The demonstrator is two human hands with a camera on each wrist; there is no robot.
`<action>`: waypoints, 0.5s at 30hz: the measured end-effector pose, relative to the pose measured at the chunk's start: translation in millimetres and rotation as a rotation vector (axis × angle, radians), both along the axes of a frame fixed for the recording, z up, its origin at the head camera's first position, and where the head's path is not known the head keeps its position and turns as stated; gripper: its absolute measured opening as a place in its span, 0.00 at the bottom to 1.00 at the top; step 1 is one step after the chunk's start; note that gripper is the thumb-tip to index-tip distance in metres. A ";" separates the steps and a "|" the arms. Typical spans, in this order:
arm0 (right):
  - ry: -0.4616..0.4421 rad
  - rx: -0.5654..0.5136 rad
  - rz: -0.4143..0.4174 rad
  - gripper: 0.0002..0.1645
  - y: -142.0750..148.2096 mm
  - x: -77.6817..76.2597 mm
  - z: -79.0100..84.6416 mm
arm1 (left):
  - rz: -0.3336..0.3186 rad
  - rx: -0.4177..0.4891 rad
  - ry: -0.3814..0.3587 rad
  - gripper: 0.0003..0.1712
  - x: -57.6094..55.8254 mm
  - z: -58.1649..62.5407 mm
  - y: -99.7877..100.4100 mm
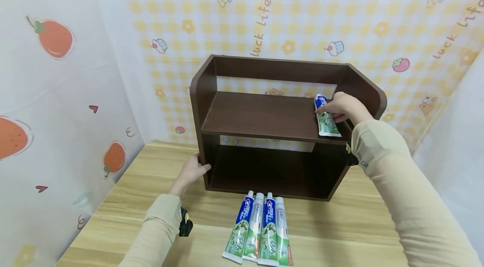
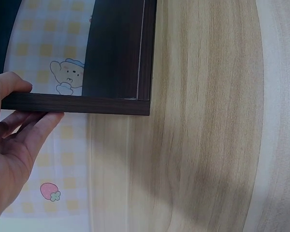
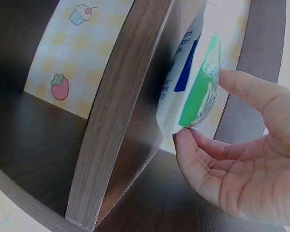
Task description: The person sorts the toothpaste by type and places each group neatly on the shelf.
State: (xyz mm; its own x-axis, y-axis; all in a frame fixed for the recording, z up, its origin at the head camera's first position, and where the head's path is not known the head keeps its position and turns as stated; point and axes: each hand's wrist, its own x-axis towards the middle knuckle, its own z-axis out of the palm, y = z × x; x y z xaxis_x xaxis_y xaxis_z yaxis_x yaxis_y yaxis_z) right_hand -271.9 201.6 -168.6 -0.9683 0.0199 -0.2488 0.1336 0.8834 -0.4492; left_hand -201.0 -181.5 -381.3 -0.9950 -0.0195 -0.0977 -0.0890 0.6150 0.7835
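Observation:
A dark brown two-tier shelf (image 1: 261,117) stands on the wooden table. My right hand (image 1: 348,108) pinches a blue, white and green toothpaste tube (image 1: 328,126) between thumb and fingers at the right end of the upper board. The tube's cap points to the back, and its flat end lies near the board's front edge. In the right wrist view the tube (image 3: 200,92) is seen from its flat end, close over the board. My left hand (image 1: 190,172) grips the shelf's left side panel (image 2: 77,103), thumb on one face and fingers on the other.
Several toothpaste tubes (image 1: 269,233) lie side by side on the table (image 1: 340,233) in front of the shelf, caps toward it. Some are blue and green, others white and green. A patterned cloth (image 1: 302,27) hangs behind the shelf, and a white one (image 1: 75,90) at the left.

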 end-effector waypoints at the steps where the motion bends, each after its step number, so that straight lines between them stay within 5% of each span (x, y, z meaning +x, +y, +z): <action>1: 0.003 0.001 0.003 0.37 0.1 0.9 0.8 | -0.001 -0.002 0.000 0.27 -0.1 0.3 0.0; 15: 0.034 0.056 0.065 0.30 -0.4 13.8 12.5 | -0.018 -0.018 -0.006 0.27 -3.0 -0.4 -1.8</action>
